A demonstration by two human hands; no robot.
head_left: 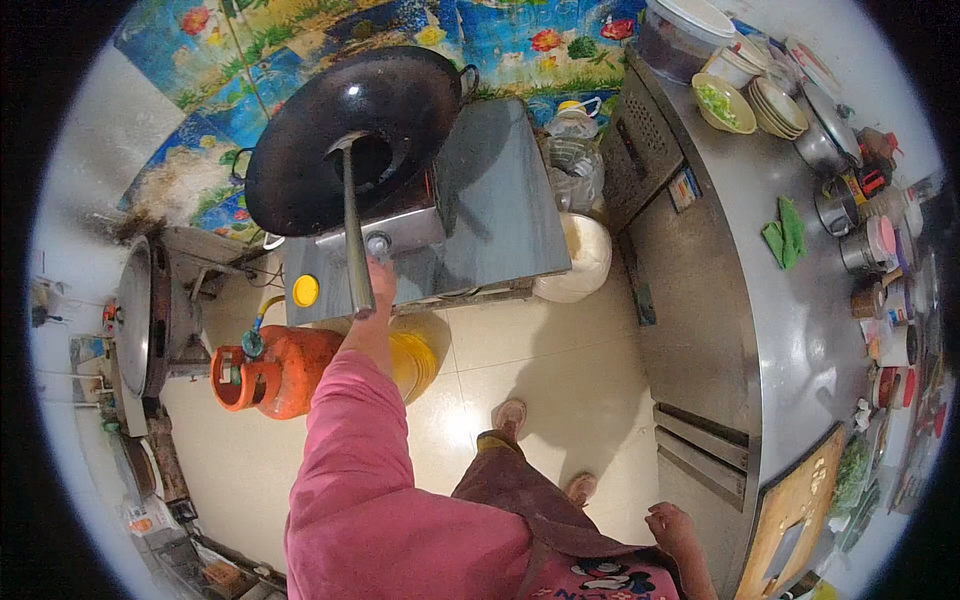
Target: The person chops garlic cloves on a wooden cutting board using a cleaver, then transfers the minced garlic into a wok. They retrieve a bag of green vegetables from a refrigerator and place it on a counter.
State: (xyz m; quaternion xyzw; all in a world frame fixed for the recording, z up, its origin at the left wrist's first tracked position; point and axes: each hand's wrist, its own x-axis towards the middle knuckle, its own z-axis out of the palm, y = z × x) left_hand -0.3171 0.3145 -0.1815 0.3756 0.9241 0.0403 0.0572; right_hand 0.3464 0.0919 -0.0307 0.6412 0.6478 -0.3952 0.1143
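My left hand (382, 279) reaches forward to the front of a gas stove, its fingers around the round control knob (379, 244). A ladle (352, 214) crosses partly over that hand; its head rests in a large black wok (300, 150) and its long handle sticks out over the wok's rim. The wok sits on the metal stove body (412, 229), on a grey stand (502, 217). My right hand (671, 529) hangs low beside my body, near the steel counter, its fingers loosely curled with nothing visible in them.
An orange gas cylinder (292, 371) and a yellow container (412, 364) stand under my left arm. A yellow lid (305, 290) lies on the stand's corner. The steel counter (787, 345) carries a bowl of chopped greens (720, 105), a green cloth (785, 232) and a cutting board (810, 480) with a cleaver (785, 551).
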